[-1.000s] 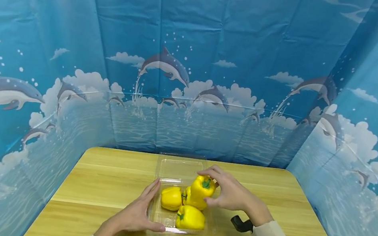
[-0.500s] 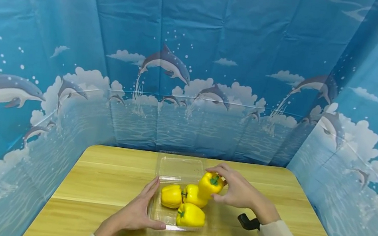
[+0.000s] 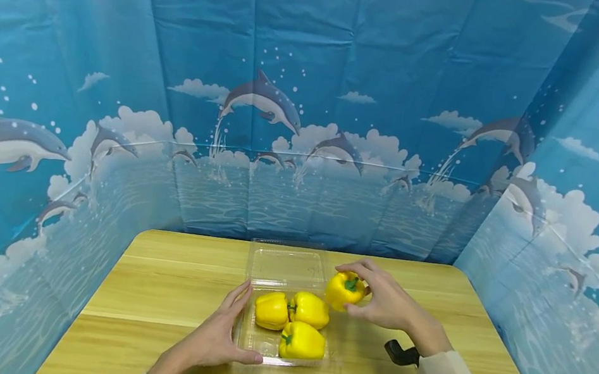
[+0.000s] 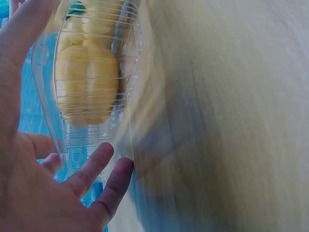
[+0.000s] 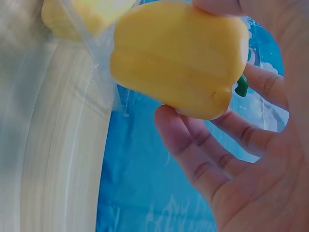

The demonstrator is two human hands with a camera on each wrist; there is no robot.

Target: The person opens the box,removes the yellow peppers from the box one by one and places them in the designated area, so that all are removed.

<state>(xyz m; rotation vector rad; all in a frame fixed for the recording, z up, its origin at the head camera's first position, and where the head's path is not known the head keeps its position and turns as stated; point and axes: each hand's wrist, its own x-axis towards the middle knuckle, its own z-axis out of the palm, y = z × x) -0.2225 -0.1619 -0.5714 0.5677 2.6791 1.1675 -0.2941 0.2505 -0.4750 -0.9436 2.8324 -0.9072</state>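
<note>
Yellow pepper [image 3: 344, 290] sits pinched between the thumb and fingers of our right hand [image 3: 384, 298], near the far right corner of the clear container [image 3: 260, 342], and looks raised off the surface [image 3: 163, 296]. Our left hand [image 3: 218, 332] spreads wide around the container's near left corner, thumb by the front rim; we cannot tell how firmly it presses. Inside the container lie three other peppers [image 3: 303, 343], close together, and the lid [image 3: 288, 266] lies open beyond them. Farther out, we face a dolphin-printed curtain [image 3: 297, 206]. Smooth, rounded skin could slip from our right hand if the pinch loosens. A bump against the thin wall could slide the container, should our left hand bear on it only lightly.
</note>
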